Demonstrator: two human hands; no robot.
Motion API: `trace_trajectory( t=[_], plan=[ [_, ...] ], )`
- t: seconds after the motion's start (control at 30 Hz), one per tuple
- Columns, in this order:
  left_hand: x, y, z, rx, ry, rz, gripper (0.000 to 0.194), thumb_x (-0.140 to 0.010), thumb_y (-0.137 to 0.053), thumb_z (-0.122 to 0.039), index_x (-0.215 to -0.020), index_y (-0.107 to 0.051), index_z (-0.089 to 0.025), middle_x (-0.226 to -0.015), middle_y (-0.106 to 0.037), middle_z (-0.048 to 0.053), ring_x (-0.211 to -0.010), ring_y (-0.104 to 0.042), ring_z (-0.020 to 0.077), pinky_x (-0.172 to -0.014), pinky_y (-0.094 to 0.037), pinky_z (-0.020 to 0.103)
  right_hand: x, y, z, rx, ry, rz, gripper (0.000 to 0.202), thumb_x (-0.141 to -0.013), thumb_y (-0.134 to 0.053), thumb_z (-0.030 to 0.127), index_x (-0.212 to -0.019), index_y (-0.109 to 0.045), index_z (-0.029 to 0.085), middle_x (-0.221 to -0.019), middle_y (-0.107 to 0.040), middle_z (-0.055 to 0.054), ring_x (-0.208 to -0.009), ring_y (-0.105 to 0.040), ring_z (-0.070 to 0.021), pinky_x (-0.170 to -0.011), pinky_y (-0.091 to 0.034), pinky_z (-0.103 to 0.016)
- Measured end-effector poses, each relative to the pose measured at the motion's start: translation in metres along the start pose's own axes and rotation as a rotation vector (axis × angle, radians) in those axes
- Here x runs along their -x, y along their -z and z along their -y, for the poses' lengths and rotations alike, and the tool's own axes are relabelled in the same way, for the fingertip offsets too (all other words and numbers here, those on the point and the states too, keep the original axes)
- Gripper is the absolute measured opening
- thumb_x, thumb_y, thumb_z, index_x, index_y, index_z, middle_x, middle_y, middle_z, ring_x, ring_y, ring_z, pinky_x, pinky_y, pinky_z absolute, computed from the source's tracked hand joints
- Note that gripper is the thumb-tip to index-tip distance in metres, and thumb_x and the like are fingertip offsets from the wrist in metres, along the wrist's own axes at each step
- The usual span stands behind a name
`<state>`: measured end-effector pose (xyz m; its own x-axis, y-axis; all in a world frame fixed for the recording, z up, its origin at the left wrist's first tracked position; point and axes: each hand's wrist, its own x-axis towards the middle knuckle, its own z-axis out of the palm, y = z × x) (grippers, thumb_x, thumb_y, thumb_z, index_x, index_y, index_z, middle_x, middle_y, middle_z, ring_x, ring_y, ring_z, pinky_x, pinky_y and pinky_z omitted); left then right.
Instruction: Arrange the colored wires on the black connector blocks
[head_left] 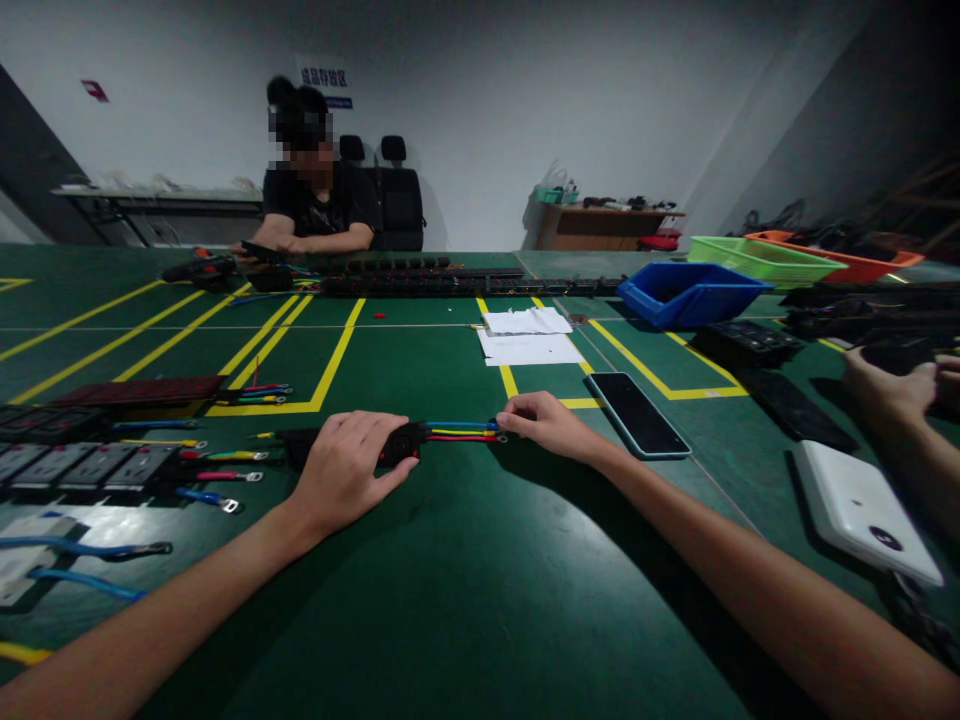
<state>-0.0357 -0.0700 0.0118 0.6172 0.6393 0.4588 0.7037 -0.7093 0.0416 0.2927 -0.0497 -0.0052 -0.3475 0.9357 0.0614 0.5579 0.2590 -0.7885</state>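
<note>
My left hand (349, 462) is wrapped over a black socket block (401, 445) with small red marks, pressing it to the green table. Blue, yellow and red wires (461, 432) run straight out of its right end. My right hand (544, 422) pinches the tip of the blue wire between thumb and fingertips, which partly cover it. Just below those fingertips, a ring terminal (502, 438) shows at the end of the red wire. A short lead with a terminal (261, 436) sticks out at the block's left end.
Socket strips (90, 470) with wire leads lie at left. A phone (637, 414), white papers (529, 335), a white device (866, 510) and a blue bin (690, 292) are rightward. A co-worker's hands (900, 385) work at far right; another person (319, 200) sits opposite.
</note>
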Motion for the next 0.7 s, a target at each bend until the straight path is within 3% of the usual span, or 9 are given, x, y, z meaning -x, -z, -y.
trace_trajectory(
  t=[0.7],
  plan=[
    [-0.0012,0.0010,-0.0014,0.019,0.012,-0.004,0.040,-0.092,-0.064,-0.040,-0.126,-0.062,-0.018,-0.118,-0.072,0.013,-0.109,-0.067,0.0320,-0.093,-0.049,0.050,0.0006,0.0017,0.0014,0.092,0.003,0.012,0.035,-0.092,-0.056,0.047,-0.079,-0.071,0.018,-0.071,-0.064,-0.004,-0.065,-0.053,-0.0160,-0.059,-0.033,-0.029]
  ],
)
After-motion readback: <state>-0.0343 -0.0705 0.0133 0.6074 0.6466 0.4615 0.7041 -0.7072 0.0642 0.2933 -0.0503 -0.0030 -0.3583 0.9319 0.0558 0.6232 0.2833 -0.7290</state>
